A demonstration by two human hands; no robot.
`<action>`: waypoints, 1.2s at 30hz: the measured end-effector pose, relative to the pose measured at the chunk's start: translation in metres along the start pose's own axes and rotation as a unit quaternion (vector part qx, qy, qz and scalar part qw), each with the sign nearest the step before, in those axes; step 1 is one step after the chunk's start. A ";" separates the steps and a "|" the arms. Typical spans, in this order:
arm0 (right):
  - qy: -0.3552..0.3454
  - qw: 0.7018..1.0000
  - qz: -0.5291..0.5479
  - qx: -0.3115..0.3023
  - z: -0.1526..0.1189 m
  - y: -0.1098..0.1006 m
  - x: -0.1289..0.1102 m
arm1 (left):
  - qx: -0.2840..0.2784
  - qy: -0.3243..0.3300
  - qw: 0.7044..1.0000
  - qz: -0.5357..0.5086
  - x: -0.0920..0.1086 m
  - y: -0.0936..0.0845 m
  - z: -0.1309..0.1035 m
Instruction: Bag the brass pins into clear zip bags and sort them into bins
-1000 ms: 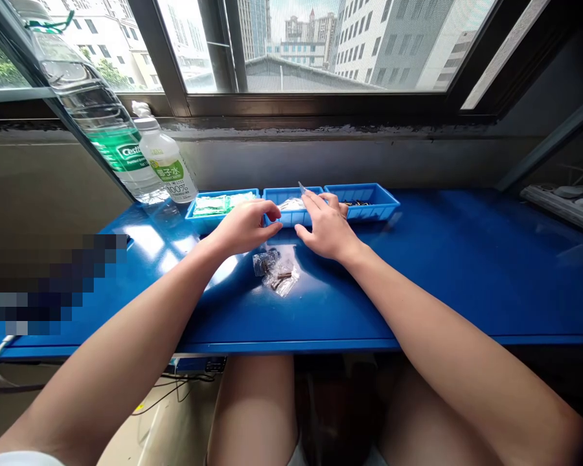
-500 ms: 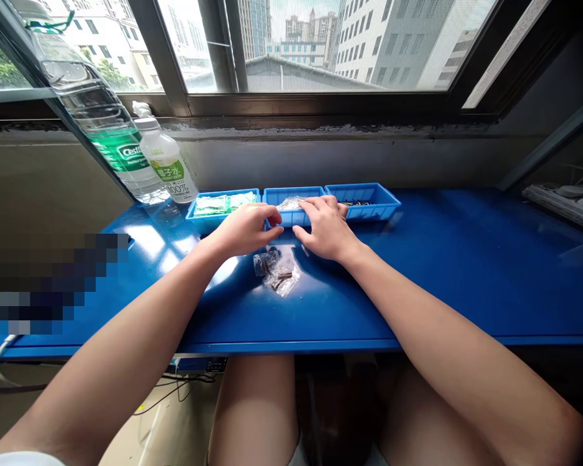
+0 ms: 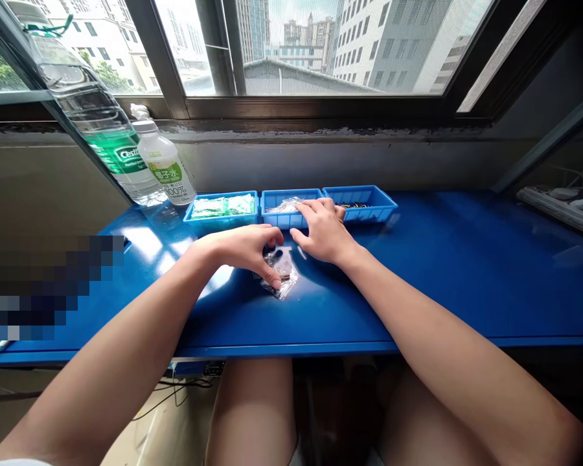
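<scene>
Small clear plastic packets [image 3: 282,285] with dark little parts inside lie on the blue tabletop. Over them is my left hand [image 3: 250,249], thumb and fingers apart, the thumb tip at the packets; whether it presses on them I cannot tell. My right hand [image 3: 323,230] rests at the front rim of the middle blue bin [image 3: 284,222], its fingers spread and reaching over the clear bags [image 3: 287,205] in it. Nothing shows in its grasp, though its fingertips are partly hidden.
Left of the middle bin, a blue bin [image 3: 223,225] holds green-and-white packets. A right-hand bin [image 3: 386,210] contains small dark pieces. A large water bottle [image 3: 111,139] and a smaller bottle [image 3: 168,168] stand back left. A power strip [image 3: 561,207] lies far right.
My left hand has moved down and toward me, from in front of the bins to over the clear packets, and its thumb has spread away. The right hand stays at the middle bin.
</scene>
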State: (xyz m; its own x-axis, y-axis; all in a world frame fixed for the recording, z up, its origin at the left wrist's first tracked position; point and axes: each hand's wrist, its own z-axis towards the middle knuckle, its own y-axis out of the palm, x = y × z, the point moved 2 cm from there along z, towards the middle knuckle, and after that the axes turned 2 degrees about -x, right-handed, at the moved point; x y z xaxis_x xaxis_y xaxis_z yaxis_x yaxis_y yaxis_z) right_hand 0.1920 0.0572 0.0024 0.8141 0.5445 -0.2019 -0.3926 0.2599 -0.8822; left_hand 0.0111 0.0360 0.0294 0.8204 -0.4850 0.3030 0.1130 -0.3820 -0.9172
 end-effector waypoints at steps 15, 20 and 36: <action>-0.071 0.994 0.052 0.070 -0.002 -0.006 -0.007 | 0.054 0.045 0.998 -0.006 0.000 0.001 0.002; -0.106 0.988 0.077 0.081 -0.003 -0.008 -0.010 | 0.096 0.071 0.993 0.012 -0.001 0.002 0.004; -0.135 0.974 0.176 0.037 -0.002 -0.007 -0.008 | 0.227 0.066 0.969 -0.077 -0.001 -0.001 0.002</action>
State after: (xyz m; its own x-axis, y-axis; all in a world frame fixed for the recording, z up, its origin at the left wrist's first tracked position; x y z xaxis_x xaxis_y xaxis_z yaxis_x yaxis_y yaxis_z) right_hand 0.1892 0.0492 0.0095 0.4850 0.7981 -0.3574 -0.6645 0.0706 -0.7440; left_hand 0.0114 0.0386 0.0295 0.6984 -0.5573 0.4491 0.4880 -0.0883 -0.8684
